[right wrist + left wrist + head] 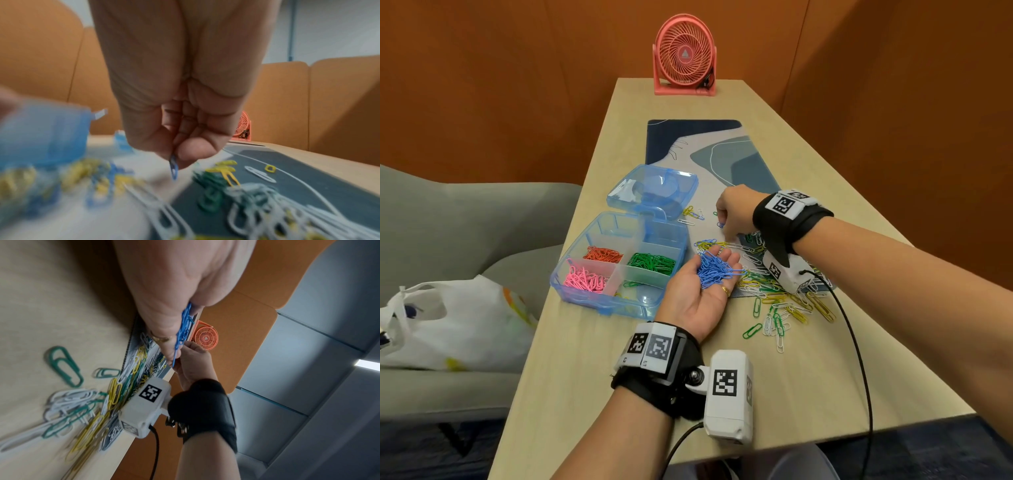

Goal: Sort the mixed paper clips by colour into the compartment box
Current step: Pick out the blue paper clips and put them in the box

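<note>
My left hand (702, 291) lies palm up beside the compartment box (585, 294), cradling a heap of blue clips (714, 269) in relaxed fingers; the same blue clips (183, 331) show edge-on in the left wrist view. My right hand (729, 214) hovers over the mat and pinches one blue clip (173, 167) between thumb and forefinger. The blue translucent box holds orange clips (602, 254), green clips (652, 263) and pink clips (583, 279) in separate compartments. A mixed pile (780, 298) of white, yellow, green and blue clips spreads over the mat's near end and the table.
The box's lid (654, 190) lies open behind it. A patterned desk mat (722, 150) runs up the table's middle toward a pink fan (685, 56) at the far end. A few stray clips (691, 214) lie near the lid. A plastic bag (448, 318) rests on the grey sofa left of the table.
</note>
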A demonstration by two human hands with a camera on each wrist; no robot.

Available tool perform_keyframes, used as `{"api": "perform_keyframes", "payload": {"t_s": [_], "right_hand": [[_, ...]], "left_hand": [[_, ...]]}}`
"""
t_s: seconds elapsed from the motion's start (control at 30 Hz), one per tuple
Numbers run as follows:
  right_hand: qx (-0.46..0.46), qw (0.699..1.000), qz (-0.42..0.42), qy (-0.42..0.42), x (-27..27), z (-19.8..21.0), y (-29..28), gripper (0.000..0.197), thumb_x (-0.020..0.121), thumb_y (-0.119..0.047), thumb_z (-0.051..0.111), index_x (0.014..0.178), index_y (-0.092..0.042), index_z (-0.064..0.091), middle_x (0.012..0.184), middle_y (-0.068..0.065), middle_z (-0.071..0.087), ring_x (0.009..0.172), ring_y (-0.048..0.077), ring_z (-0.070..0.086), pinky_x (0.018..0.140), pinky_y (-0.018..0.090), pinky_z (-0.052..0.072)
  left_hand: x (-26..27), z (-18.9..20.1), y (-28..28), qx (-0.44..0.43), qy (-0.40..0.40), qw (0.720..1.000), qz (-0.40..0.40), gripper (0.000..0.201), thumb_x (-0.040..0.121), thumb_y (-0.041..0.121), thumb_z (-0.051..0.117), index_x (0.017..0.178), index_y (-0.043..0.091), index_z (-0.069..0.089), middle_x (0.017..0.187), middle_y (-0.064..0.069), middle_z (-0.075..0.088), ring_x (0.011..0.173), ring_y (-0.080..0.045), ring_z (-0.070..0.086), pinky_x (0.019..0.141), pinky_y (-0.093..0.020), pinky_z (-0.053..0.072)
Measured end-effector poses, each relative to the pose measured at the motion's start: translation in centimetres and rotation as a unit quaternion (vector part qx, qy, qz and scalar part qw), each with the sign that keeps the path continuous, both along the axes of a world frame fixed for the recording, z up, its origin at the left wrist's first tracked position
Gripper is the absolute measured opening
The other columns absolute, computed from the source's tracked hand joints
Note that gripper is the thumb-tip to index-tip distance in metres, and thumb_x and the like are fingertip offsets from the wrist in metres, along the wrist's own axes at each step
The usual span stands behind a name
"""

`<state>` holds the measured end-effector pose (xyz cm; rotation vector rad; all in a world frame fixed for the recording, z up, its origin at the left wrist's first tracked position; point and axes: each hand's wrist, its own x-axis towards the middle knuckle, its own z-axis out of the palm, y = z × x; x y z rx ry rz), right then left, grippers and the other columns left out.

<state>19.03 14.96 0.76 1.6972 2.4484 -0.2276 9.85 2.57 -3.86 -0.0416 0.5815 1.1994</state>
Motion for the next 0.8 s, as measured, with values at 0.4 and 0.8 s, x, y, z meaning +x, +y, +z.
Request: {"api": "perform_keyframes", "payload": {"t_s": [0.4, 0.8], "right_hand": [[-0.177, 0.966, 0.064, 0.177, 0.8, 3.5, -5.7, 0.013, 0.088, -0.004, 0.063, 0.098, -0.008, 0.07, 0.065, -0.002, 0.067, 0.052, 0.005, 0.063, 0.057, 0.018, 0.053], [-0.048, 0.993, 0.008, 0.111, 0.4, -0.2, -1.6, 0.008, 0.079, -0.015, 0.074, 0.087, -0.013, 0.072, 0.079, 0.005, 0.067, 0.059, 0.014, 0.058, 0.053, 0.022, 0.051]], "left_hand": [[-0.2, -0.4, 0.0, 0.03, -0.02, 0.999, 0.003, 0.036, 0.101, 0.016, 0.027, 0.1, -0.006, 0.056, 0.108, -0.023, 0.059, 0.101, -0.032, 0.055, 0.105, -0.045, 0.035], [-0.1, -0.3, 0.1, -0.004, -0.006, 1.0, -0.009, 0.035, 0.102, 0.019, 0.028, 0.099, -0.004, 0.055, 0.106, -0.019, 0.057, 0.128, -0.033, 0.044, 0.093, -0.043, 0.04]]}}
